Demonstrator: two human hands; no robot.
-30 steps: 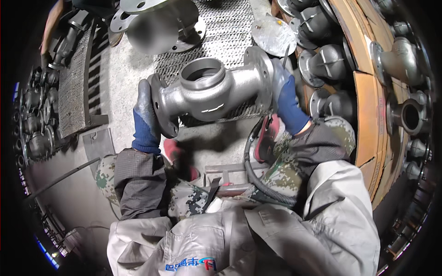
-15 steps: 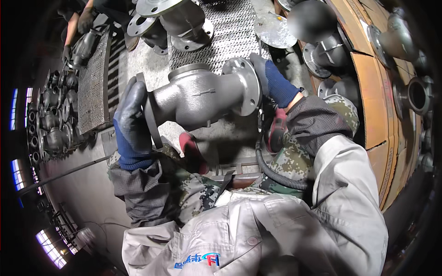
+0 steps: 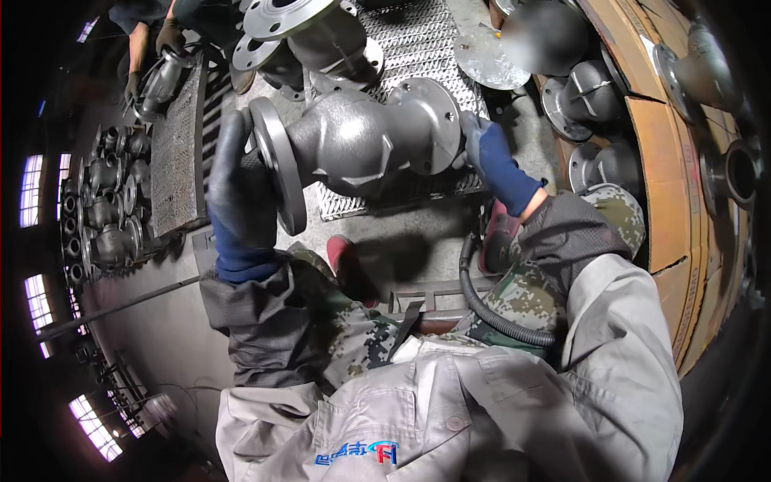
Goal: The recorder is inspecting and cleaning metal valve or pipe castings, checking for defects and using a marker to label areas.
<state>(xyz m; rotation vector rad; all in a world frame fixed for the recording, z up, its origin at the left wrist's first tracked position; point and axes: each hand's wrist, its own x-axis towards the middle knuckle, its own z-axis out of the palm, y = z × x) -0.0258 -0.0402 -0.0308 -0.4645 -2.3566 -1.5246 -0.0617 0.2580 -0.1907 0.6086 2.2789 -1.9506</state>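
Between my gloved hands a grey cast valve body (image 3: pixel 353 140) is held up, lying sideways with a round flange at each end. My left hand (image 3: pixel 241 181), in a blue and grey glove, presses flat against the outer side of the left flange, its fingers pointing up. On the far side, my right hand (image 3: pixel 494 157) grips the right flange at its outer face; some of its fingers are hidden behind the rim. Underneath lies a metal tread plate (image 3: pixel 426 60) with a raised pattern, and the valve body hides part of it.
More flanged valve bodies (image 3: pixel 309 40) stand just beyond the plate. A flat round disc (image 3: pixel 491 60) lies to their right. Cardboard sheets (image 3: pixel 654 181) and further castings line the right side. At far left a co-worker's hand (image 3: pixel 170 36) touches a casting on a bench (image 3: pixel 178 153). A ribbed hose (image 3: pixel 498 317) crosses my leg.
The valve body has rolled about its long axis: its round neck and arrow mark have turned out of sight, and a ribbed side shows. Both hands stay at its flanges.
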